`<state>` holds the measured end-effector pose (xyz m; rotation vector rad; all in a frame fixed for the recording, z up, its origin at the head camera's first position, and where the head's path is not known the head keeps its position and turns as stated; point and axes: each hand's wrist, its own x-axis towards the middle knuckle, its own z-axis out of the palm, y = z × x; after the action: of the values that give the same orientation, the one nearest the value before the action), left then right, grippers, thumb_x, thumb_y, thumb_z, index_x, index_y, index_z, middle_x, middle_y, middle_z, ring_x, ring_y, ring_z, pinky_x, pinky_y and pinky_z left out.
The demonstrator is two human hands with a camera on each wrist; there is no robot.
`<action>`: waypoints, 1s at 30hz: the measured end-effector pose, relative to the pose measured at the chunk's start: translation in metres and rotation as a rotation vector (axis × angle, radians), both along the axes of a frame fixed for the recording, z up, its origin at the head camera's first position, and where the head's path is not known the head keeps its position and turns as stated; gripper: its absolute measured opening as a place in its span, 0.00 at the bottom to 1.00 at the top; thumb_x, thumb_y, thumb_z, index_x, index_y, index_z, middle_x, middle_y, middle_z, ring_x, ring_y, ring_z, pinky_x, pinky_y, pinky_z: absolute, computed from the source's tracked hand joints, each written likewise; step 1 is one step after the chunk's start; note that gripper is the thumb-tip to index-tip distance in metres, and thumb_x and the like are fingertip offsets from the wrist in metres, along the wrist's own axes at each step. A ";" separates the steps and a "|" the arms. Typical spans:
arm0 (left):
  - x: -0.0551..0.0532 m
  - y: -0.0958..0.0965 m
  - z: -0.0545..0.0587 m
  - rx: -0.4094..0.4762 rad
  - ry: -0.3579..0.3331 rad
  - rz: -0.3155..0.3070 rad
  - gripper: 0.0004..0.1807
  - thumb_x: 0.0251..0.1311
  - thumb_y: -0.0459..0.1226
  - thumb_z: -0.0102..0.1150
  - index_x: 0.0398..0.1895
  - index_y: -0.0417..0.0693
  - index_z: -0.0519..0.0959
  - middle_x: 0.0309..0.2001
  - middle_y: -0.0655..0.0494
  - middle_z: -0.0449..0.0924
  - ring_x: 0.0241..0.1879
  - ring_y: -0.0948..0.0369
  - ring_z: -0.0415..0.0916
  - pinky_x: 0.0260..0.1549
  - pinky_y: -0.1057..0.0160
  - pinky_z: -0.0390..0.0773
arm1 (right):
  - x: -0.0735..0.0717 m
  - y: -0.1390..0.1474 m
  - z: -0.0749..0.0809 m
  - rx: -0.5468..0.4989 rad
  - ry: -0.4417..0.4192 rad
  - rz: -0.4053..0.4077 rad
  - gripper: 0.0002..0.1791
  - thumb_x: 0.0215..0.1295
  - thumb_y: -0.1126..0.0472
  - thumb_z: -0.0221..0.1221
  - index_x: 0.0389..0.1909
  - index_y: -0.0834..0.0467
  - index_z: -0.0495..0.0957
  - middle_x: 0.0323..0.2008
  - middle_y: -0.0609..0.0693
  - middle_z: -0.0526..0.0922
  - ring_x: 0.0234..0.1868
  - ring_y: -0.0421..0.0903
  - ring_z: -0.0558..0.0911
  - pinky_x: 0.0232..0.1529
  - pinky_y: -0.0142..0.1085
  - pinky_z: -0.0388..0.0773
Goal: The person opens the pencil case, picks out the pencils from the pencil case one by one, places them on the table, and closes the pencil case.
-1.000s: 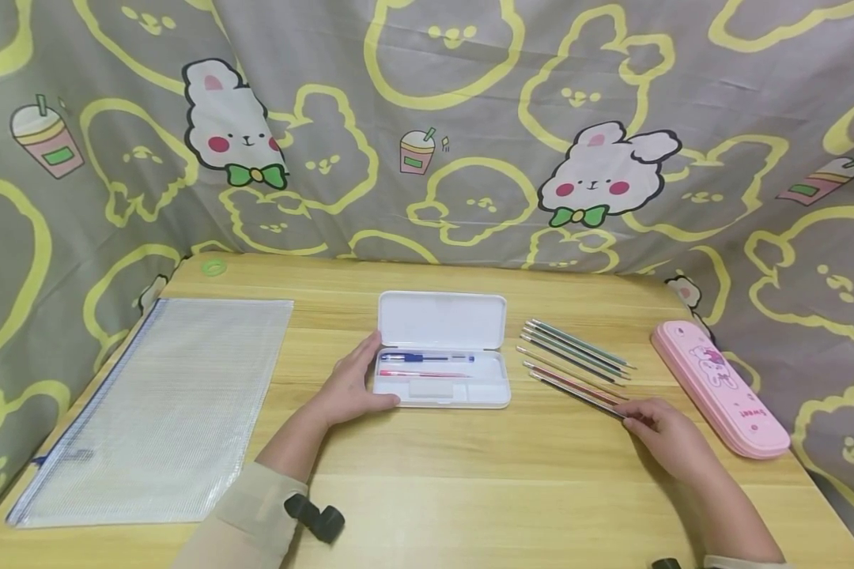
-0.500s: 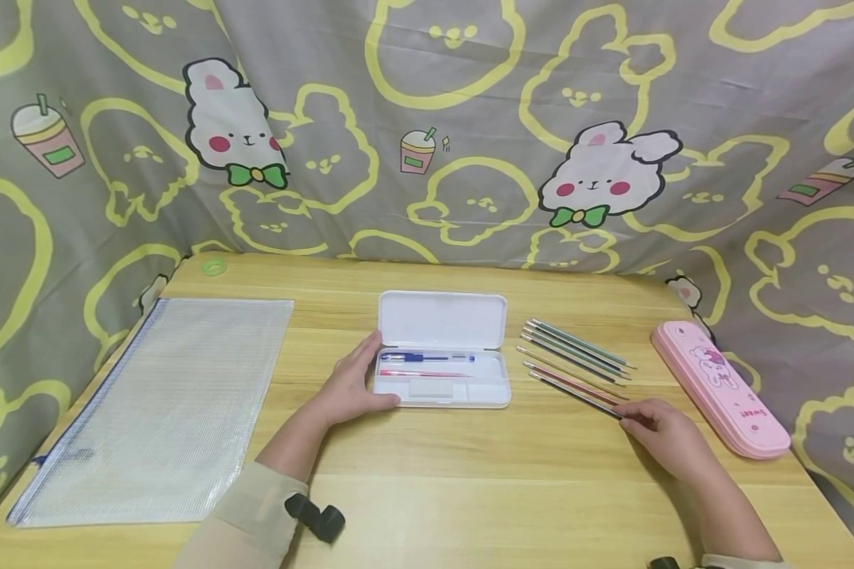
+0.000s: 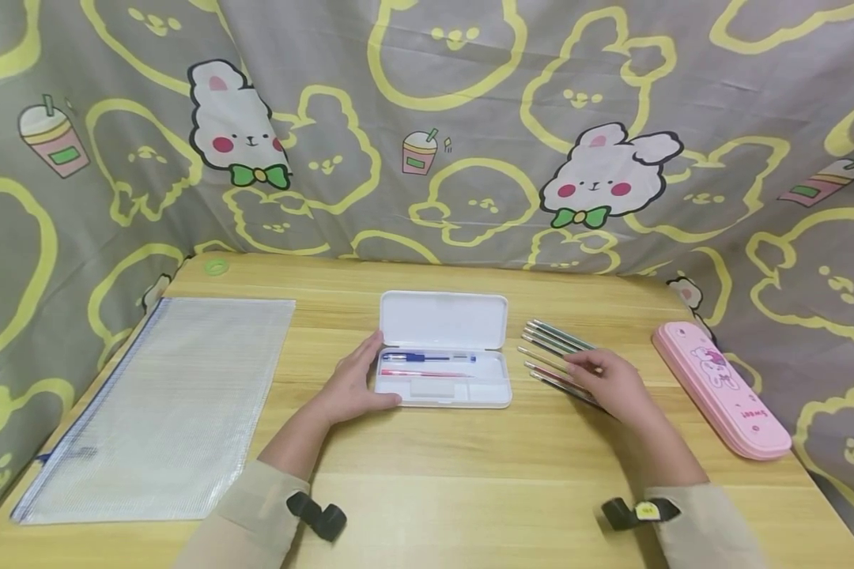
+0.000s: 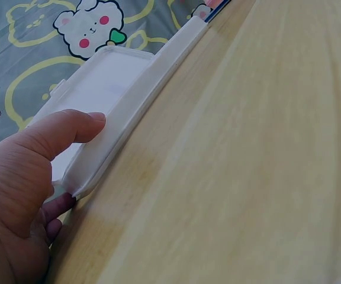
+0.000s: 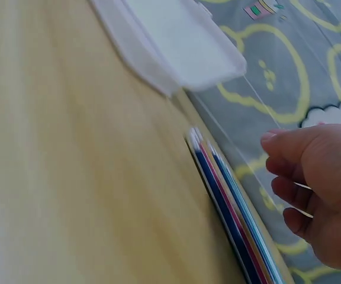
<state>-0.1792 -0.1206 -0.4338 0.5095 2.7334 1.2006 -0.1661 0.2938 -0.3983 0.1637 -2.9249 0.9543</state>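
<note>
My left hand [image 3: 352,389] holds the left end of a white pencil case [image 3: 443,320], whose lid stands open. In the left wrist view the thumb [image 4: 81,127] lies over the case's front wall and other fingers sit at its lower corner. Inside the case lie a blue pen [image 3: 416,358] and a thin red pen or pencil [image 3: 423,373]. Several pencils [image 3: 551,333] lie slanted in a loose row right of the case. Over them hovers my right hand [image 3: 610,386], fingers loosely bent; the right wrist view shows nothing in that hand [image 5: 330,189], with the pencils [image 5: 232,213] beside it.
A pink zipped pencil pouch [image 3: 722,391] lies at the right. On the left is a clear mesh zip folder [image 3: 164,403]. A small green ring [image 3: 216,267] sits at the back left, and a patterned curtain [image 3: 470,118] closes off the table's far side.
My right hand has left the tip end of the nearest pencil and moved left and away from me, over the middle of the pencils. The left hand and the case have stayed put.
</note>
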 end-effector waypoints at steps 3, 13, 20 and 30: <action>0.000 0.000 0.000 -0.002 -0.001 -0.003 0.63 0.43 0.50 0.73 0.78 0.40 0.46 0.79 0.42 0.45 0.77 0.42 0.45 0.73 0.38 0.49 | -0.020 -0.017 0.001 -0.071 -0.021 -0.002 0.17 0.70 0.54 0.57 0.52 0.60 0.82 0.45 0.59 0.82 0.43 0.50 0.76 0.42 0.39 0.72; -0.002 0.002 -0.001 0.009 -0.010 0.001 0.63 0.43 0.50 0.73 0.78 0.42 0.46 0.79 0.44 0.44 0.77 0.43 0.44 0.74 0.39 0.47 | -0.078 -0.064 0.018 -0.189 -0.092 -0.007 0.23 0.72 0.49 0.54 0.60 0.58 0.76 0.51 0.60 0.81 0.52 0.54 0.76 0.50 0.43 0.75; 0.000 0.003 -0.001 0.013 -0.034 0.004 0.64 0.42 0.51 0.74 0.78 0.43 0.45 0.79 0.44 0.44 0.77 0.42 0.44 0.73 0.38 0.47 | -0.094 -0.076 0.020 -0.215 -0.149 0.017 0.23 0.71 0.48 0.55 0.58 0.60 0.77 0.53 0.59 0.81 0.52 0.53 0.76 0.47 0.37 0.74; 0.004 0.001 0.003 0.100 -0.074 0.054 0.65 0.45 0.49 0.73 0.79 0.47 0.39 0.75 0.40 0.57 0.73 0.45 0.58 0.74 0.42 0.52 | -0.078 -0.078 0.018 -0.247 -0.052 0.046 0.21 0.71 0.51 0.56 0.56 0.61 0.78 0.51 0.60 0.82 0.50 0.49 0.79 0.52 0.40 0.77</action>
<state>-0.1756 -0.1197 -0.4305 0.3958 2.6520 1.3465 -0.2445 0.2155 -0.3802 0.1960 -2.8262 1.3347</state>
